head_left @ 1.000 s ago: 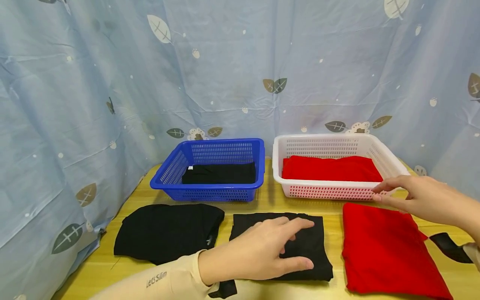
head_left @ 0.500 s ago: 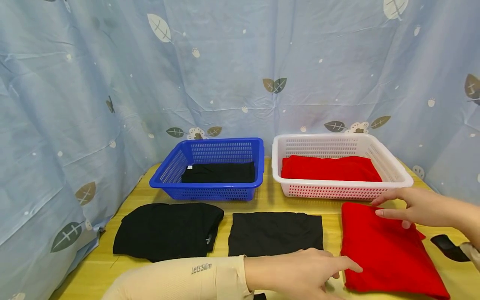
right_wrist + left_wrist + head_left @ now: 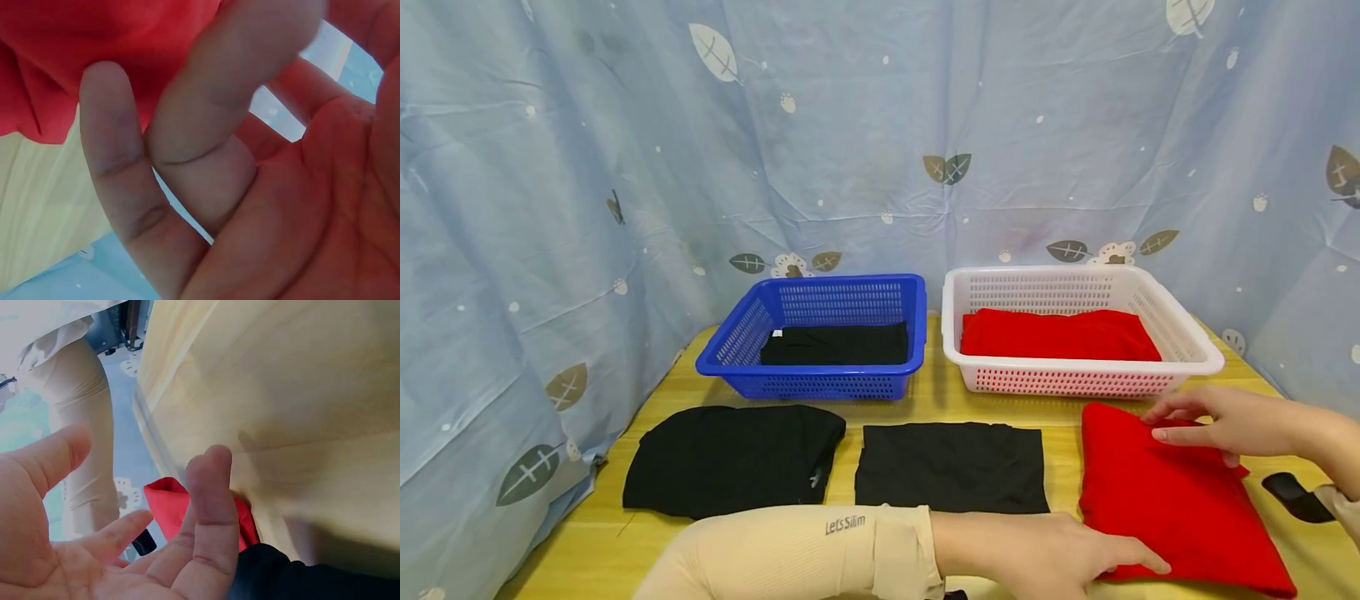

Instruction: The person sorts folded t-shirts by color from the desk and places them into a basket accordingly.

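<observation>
A folded red garment (image 3: pixel 1172 512) lies on the right side of the table. My left hand (image 3: pixel 1052 550) is at its near left corner, index finger stretched over the cloth's edge. In the left wrist view the fingers (image 3: pixel 212 512) are loosely bent with nothing between them, and part of the red cloth (image 3: pixel 167 509) shows beyond. My right hand (image 3: pixel 1240 421) hovers over the garment's far right corner, thumb and fingers apart. The right wrist view has relaxed fingertips (image 3: pixel 106 81) right at the red fabric (image 3: pixel 94 37).
Folded black garments lie on the table, one at the left (image 3: pixel 730 462) and one in the middle (image 3: pixel 951 467). Behind them stand a blue basket (image 3: pixel 820 387) holding black cloth (image 3: pixel 835 344) and a white basket (image 3: pixel 1075 379) holding red cloth (image 3: pixel 1060 335). A patterned curtain (image 3: pixel 850 125) hangs behind.
My left hand has moved right and nearer to me, from over the middle black garment to the red one. My right hand has come down from beside the white basket onto the red garment's far corner.
</observation>
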`<action>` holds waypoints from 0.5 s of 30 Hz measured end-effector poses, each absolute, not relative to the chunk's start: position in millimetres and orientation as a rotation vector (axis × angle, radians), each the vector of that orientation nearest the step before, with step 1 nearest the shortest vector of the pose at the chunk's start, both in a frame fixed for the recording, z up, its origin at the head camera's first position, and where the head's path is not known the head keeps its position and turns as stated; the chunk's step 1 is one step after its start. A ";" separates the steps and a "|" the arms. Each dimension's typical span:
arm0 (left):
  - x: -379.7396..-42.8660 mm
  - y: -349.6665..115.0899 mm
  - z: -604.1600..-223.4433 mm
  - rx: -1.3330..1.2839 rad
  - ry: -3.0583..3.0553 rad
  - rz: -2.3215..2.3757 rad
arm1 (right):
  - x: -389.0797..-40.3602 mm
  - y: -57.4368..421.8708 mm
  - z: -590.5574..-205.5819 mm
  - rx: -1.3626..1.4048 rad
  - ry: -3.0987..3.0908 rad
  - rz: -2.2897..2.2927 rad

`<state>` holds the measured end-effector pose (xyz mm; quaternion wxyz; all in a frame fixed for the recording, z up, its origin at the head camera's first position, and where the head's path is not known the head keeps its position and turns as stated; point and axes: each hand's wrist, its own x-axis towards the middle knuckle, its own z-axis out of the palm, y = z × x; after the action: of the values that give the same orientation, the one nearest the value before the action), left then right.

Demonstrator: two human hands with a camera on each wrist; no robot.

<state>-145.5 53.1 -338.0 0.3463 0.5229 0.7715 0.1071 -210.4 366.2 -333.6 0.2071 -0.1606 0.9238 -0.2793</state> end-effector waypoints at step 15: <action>-159.5 62.4 -325.5 0.702 1.711 0.681 | -205.3 381.0 -336.6 -0.263 2.454 -0.823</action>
<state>-159.5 62.4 -325.5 0.5526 0.2967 0.7236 0.2880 -205.3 381.0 -336.6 0.2668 -0.0974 0.9090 -0.3050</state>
